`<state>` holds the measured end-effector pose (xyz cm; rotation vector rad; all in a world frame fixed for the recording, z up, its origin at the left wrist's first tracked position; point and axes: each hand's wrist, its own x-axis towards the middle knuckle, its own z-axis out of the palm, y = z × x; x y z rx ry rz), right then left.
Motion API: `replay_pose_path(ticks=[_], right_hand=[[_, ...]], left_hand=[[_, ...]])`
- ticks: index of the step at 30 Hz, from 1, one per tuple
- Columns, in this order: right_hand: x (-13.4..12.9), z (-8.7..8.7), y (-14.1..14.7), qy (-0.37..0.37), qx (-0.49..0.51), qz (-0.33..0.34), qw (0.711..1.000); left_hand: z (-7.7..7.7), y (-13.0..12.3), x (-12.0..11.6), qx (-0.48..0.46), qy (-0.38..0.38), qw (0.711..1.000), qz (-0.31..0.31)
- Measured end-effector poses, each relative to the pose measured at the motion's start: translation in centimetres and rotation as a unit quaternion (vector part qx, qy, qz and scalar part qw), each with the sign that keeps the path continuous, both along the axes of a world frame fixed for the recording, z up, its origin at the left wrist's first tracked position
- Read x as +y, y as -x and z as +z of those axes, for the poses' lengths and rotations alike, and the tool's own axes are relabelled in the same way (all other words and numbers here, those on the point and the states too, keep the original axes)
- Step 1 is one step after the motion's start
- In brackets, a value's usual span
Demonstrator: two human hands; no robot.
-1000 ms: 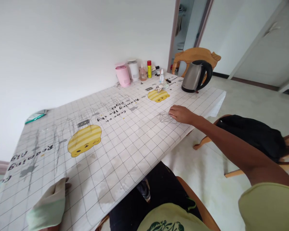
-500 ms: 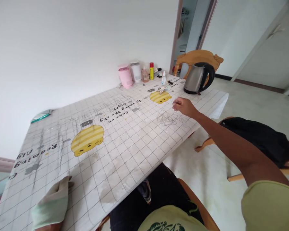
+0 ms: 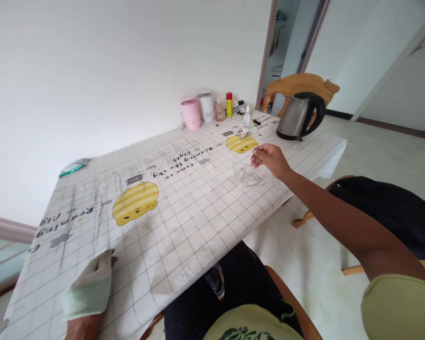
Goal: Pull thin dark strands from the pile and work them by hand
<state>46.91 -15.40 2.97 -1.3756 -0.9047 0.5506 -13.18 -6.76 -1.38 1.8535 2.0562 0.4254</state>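
Observation:
My left hand [image 3: 92, 285], in a pale glove with a light green cuff, rests on the checked tablecloth [image 3: 184, 222] near the table's left front edge; its fingers are bent and point down, and what is under them is hidden. My right hand [image 3: 269, 159] is bare and hovers over the right part of the table with thumb and forefinger pinched together. What it pinches, if anything, is too thin to make out. Just below it lies a loose tangle of thin dark strands [image 3: 253, 177] on the cloth.
A steel kettle [image 3: 293, 117] stands at the right back, beside a wooden chair [image 3: 304, 82]. Along the wall are a pink container [image 3: 191, 114], a white one [image 3: 206, 106], bottles and a red-and-yellow can [image 3: 229, 105]. A green-edged packet [image 3: 72, 168] lies at the left.
The view has shifted slightly left, so things appear further right. My right hand has moved slightly left relative to the table, its fingers lower over the strands. My left hand stays on the cloth.

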Motion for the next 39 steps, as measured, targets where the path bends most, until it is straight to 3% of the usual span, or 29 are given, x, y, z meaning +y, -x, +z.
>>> replay_pose_path(ticks=[2, 5, 9, 14, 17, 22, 31, 39], right_hand=[[0.5, 0.5, 2.9, -0.003, -0.011, 0.028, 1.000], [1.4, 1.1, 8.4, -0.003, -0.034, 0.082, 0.996], [2.6, 1.9, 15.6, -0.001, -0.038, 0.183, 0.982], [4.2, 2.3, 21.6, 0.021, -0.051, 0.316, 0.947], [5.4, 1.9, 23.6, 0.049, -0.047, 0.368, 0.928], [7.5, 0.6, 25.2, 0.082, 0.001, 0.428, 0.900], [10.2, -1.2, 26.3, 0.080, 0.069, 0.435, 0.894], [10.9, -2.0, 25.4, 0.116, 0.103, 0.482, 0.862]], left_hand=[[1.1, -2.3, -0.8, -0.092, -0.009, 0.996, 0.019], [3.4, -6.9, -1.8, -0.172, -0.045, 0.983, -0.046], [6.4, -12.3, -1.4, -0.312, -0.054, 0.936, -0.156], [8.4, -14.7, 1.0, -0.356, -0.026, 0.911, -0.206], [8.0, -14.6, 2.5, -0.357, 0.005, 0.910, -0.212], [6.1, -13.2, 3.6, -0.379, 0.046, 0.901, -0.206], [3.0, -11.2, 4.9, -0.472, 0.064, 0.865, -0.155], [2.0, -11.2, 5.4, -0.475, 0.063, 0.868, -0.132]])
